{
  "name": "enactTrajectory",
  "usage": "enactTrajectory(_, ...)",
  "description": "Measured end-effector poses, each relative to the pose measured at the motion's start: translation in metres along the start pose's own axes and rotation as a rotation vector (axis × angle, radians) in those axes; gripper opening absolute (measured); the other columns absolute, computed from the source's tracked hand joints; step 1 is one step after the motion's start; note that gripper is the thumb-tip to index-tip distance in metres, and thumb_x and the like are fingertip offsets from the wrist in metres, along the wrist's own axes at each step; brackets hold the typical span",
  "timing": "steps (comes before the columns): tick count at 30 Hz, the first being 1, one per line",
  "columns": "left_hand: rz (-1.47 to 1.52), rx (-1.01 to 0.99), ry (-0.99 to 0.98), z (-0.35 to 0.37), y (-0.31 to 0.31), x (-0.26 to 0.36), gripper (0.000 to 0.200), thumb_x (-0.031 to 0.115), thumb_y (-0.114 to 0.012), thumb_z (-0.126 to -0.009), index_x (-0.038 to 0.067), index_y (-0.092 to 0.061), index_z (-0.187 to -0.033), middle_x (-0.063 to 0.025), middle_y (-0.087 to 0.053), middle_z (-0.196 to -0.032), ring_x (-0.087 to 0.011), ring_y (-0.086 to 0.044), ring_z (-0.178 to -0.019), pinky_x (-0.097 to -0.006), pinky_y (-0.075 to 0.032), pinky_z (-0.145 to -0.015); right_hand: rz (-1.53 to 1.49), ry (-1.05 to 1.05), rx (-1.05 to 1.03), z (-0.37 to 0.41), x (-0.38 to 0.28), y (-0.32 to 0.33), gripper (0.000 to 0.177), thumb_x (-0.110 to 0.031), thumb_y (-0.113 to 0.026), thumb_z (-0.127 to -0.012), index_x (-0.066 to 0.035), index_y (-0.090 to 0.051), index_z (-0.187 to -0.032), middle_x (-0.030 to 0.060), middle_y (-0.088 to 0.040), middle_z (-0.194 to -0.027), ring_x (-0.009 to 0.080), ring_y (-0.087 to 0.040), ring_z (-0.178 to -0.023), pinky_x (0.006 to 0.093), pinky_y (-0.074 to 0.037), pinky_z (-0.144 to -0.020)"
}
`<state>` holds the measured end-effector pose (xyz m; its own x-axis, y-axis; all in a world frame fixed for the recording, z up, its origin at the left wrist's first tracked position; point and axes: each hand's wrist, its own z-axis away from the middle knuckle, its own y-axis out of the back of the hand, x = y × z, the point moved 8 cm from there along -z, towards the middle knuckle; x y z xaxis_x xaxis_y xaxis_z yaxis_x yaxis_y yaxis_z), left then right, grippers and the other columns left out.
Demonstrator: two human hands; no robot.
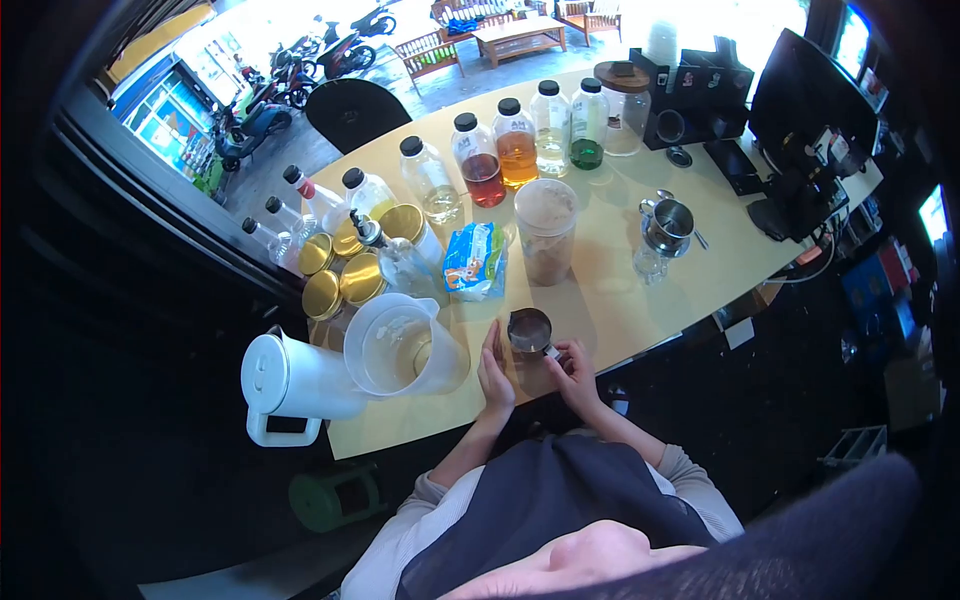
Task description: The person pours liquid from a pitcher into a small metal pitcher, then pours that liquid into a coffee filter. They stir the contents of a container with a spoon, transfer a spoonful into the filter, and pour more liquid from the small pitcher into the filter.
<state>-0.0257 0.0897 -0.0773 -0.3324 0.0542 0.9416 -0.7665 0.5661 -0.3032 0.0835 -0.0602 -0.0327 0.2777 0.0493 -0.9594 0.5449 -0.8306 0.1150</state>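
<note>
Near the table's front edge stands a small round cup with a dark rim [530, 330]. My left hand [495, 372] is upright at the cup's left side, its fingers stretched out and nearly together. On the cup's right, my right hand [572, 372] has its fingers closed at a small light piece by the rim; whether that is a handle or a tag is too small to tell. Just beyond the cup are a tall clear container with brownish contents [547, 235] and a blue wipes pack [474, 257].
A clear plastic jug [405, 345] and a white pitcher [290, 380] stand at the left. Behind are gold-lidded jars [362, 278] and black-capped bottles [517, 150]. A metal filter on a glass [667, 225] and a monitor [805, 120] are to the right.
</note>
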Motion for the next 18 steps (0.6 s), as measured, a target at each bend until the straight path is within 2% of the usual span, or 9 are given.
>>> enactTrajectory(2,0.043,0.003,0.028,-0.011,-0.006,-0.004,0.063,0.043,-0.019,-0.109,-0.004,-0.038,-0.147,-0.0179,-0.040,-0.152,-0.0234,-0.039,-0.141,-0.0370,-0.028,-0.118,-0.104,-0.196,-0.150,0.002,0.013,-0.012,0.017,-0.020,-0.066,-0.097,-0.006,-0.058,-0.089,-0.0060,-0.047,-0.071,0.0023,-0.040,-0.062,0.0195,-0.034,-0.057)
enactTrajectory(5,0.126,-0.006,0.143,-0.017,-0.017,-0.008,0.062,0.040,-0.020,-0.109,-0.007,-0.040,-0.144,-0.0197,-0.046,-0.148,-0.0261,-0.043,-0.139,-0.0368,-0.031,-0.117,-0.226,-0.254,-0.140,0.005,0.012,-0.016,0.024,-0.022,-0.063,-0.099,-0.007,-0.056,-0.081,-0.0077,-0.046,-0.066,0.0014,-0.039,-0.061,0.0198,-0.032,-0.056)
enactTrajectory(7,0.018,-0.003,0.214,-0.017,-0.018,-0.020,0.060,0.038,-0.022,-0.110,-0.008,-0.046,-0.140,-0.0185,-0.055,-0.139,-0.0253,-0.051,-0.130,-0.0371,-0.037,-0.112,-0.264,-0.227,-0.122,0.006,0.015,-0.016,0.025,-0.023,-0.062,-0.100,-0.008,-0.056,-0.081,-0.0082,-0.046,-0.067,0.0013,-0.039,-0.061,0.0200,-0.032,-0.055)
enactTrajectory(10,0.015,0.034,0.180,-0.014,-0.024,-0.020,0.058,0.036,-0.023,-0.110,-0.008,-0.050,-0.137,-0.0177,-0.059,-0.132,-0.0257,-0.055,-0.125,-0.0373,-0.040,-0.110,-0.328,-0.241,-0.108,0.007,0.021,-0.011,0.025,-0.024,-0.061,-0.101,-0.010,-0.055,-0.082,-0.0088,-0.046,-0.067,0.0013,-0.039,-0.061,0.0203,-0.031,-0.055)
enactTrajectory(18,0.052,-0.002,0.201,-0.001,-0.060,-0.027,0.056,0.033,-0.022,-0.110,-0.007,-0.047,-0.141,-0.0187,-0.055,-0.137,-0.0269,-0.053,-0.128,-0.0371,-0.038,-0.111,-0.462,-0.359,-0.116,0.005,0.047,0.022,0.023,-0.025,-0.060,-0.101,-0.010,-0.057,-0.085,-0.0094,-0.046,-0.070,0.0019,-0.041,-0.062,0.0198,-0.031,-0.056)
